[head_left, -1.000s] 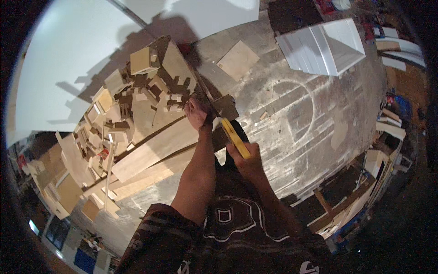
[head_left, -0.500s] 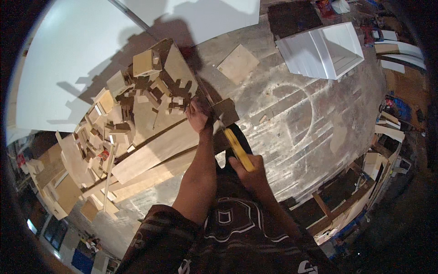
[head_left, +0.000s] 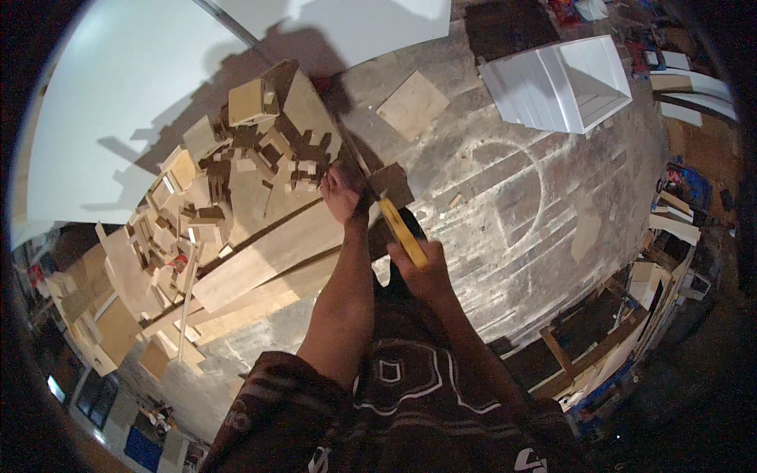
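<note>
My right hand grips the yellow handle of a hand saw, whose thin dark blade runs up and away toward the pile of offcuts. My left hand is closed on the near end of a small wooden piece at the edge of a long pale board, right beside the saw blade. The boards lie side by side on the concrete floor in front of me. Where the blade meets the wood is hidden by my left hand.
A heap of small wooden blocks and offcuts lies left of my hands. A square plywood piece rests on the floor beyond. A white cabinet stands at upper right, large white panels at upper left, stacked boards at the right edge.
My right hand with the saw has shifted back toward my body and then slightly forward again, a sawing stroke. My left hand stays in place on the wood.
</note>
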`<action>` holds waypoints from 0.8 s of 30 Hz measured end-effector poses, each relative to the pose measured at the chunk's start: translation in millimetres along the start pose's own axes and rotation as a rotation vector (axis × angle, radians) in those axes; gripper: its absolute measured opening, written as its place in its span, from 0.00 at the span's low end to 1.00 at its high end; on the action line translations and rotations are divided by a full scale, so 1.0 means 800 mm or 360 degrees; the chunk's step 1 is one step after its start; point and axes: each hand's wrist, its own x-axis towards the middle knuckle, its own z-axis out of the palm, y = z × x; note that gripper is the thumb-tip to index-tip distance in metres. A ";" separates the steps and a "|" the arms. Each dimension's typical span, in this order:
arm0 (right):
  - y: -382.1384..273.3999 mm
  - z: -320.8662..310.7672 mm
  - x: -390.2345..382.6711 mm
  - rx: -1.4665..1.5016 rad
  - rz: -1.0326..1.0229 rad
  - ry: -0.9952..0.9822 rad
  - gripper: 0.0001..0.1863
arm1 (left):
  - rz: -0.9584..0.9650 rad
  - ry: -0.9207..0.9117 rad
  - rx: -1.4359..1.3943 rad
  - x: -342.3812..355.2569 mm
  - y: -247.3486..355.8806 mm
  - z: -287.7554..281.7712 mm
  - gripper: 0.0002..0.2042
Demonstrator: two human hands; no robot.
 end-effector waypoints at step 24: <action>-0.032 -0.032 -0.042 0.0107 0.0053 -0.0079 0.17 | 0.0035 0.0055 0.0017 0.008 -0.011 0.004 0.24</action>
